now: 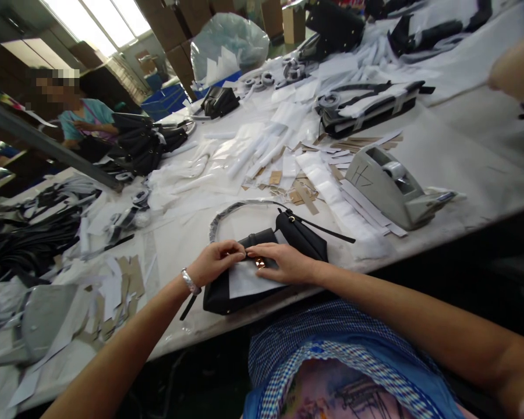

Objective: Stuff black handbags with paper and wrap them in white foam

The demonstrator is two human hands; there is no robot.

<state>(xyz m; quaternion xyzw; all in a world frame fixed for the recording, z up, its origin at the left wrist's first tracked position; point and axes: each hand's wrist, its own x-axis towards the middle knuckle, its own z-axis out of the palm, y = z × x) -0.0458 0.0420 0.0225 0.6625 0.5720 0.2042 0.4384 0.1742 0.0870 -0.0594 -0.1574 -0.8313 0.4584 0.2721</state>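
We see a black handbag (262, 262) lying flat at the near edge of the desk (463, 169), directly in front of the person. A white sheet of paper (253, 278) covers the middle of the bag's front. The left hand (213, 262) rests on the bag's upper left part, its fingers (236, 249) drawn together and pinching at the top edge of the paper. The right hand (283, 262) lies flat on the bag just beside it, fingers (262, 251) together and pressed down, the two hands' fingertips touching. A small gold-coloured metal fitting (260, 263) shows under the right hand. A wrapped curved handle (240, 210) arcs behind the bag, and a thin black strap (327, 231) runs from the bag toward the right.

To the right, near the desk's front edge, stands a grey tape dispenser (388, 186) with a roll of clear tape; dark scratched marks on its side cannot be read. White and brown paper strips (323, 174) lie between it and the bag. More black bags (144, 145) sit toward the far left edge, where another person (85, 119) is seated. We find no legible brand or label anywhere.
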